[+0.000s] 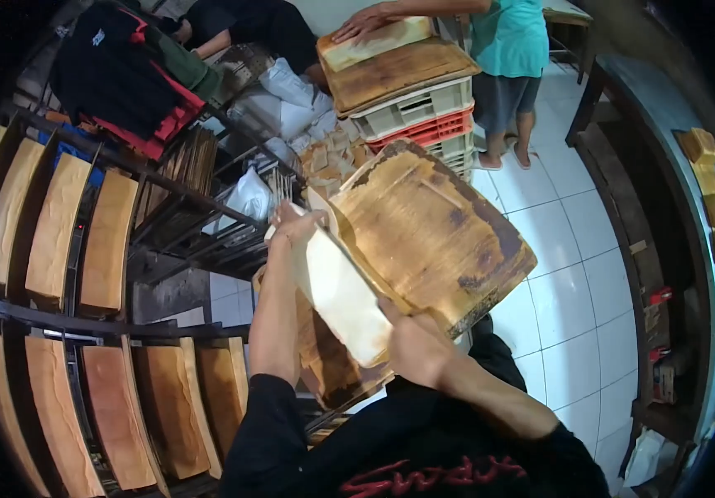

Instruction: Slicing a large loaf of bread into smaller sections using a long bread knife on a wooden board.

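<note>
A long, pale slab of bread or cake (342,289) stands on edge before me, its white side facing up and left. My left hand (295,223) holds its far end, fingers over the top. At the near end, my right hand (422,345) is curled into a fist against the slab's edge; what lies inside the fist is hidden. A browned, scorched rectangular baking board (435,230) leans just right of the slab. Thin baking paper (327,215) curls up between them near my left hand. Beneath the slab lies another browned board (326,367).
Long browned loaves (58,230) fill a dark metal rack (114,324) on the left. Ahead, stacked crates (416,109) carry a board and a loaf under another person's hand (363,22). Paper scraps (332,155) lie nearby. Bread pieces (709,180) sit on the right-hand table (662,112).
</note>
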`<state>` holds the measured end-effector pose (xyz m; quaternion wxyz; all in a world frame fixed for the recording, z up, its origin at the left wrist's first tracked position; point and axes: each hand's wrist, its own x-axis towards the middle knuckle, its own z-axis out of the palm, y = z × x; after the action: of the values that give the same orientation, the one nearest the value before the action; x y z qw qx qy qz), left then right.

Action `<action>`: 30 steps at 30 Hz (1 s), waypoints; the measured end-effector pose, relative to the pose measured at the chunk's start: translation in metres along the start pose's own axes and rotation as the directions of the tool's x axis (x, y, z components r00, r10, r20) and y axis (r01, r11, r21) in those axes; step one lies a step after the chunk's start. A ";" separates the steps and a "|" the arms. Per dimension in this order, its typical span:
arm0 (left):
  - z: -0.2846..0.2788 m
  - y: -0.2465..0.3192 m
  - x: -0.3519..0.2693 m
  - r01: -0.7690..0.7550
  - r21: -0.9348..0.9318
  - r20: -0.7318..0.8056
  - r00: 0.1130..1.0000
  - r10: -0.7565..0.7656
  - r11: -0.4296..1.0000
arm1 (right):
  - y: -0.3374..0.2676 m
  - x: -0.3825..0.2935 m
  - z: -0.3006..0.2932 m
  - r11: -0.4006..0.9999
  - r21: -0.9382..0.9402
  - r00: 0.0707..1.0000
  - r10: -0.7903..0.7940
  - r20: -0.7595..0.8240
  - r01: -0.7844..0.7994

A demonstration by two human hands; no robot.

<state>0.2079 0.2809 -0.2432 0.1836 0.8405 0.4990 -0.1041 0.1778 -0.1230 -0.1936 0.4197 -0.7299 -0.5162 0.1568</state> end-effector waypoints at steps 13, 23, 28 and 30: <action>0.069 0.018 -0.224 -0.227 -0.088 -0.095 0.971 0.218 0.970 | -0.024 -0.020 -0.050 0.948 0.133 0.941 0.254 0.222 -0.287; 0.108 0.019 -0.282 -0.338 0.013 -0.275 0.904 0.328 0.941 | -0.058 -0.074 -0.085 0.925 0.114 0.913 0.329 0.242 -0.363; 0.127 0.023 -0.279 -0.327 0.038 -0.333 0.887 0.320 0.944 | -0.046 -0.097 -0.083 0.866 0.110 0.853 0.445 0.273 -0.487; 0.130 0.032 -0.272 -0.323 0.033 -0.359 0.879 0.313 0.946 | -0.032 -0.079 -0.082 0.892 0.082 0.869 0.406 0.282 -0.444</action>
<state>0.1059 -0.0049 -0.2580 0.1158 0.9130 0.3807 0.0898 0.1798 -0.2260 -0.1359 0.3558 -0.7669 -0.3799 0.3755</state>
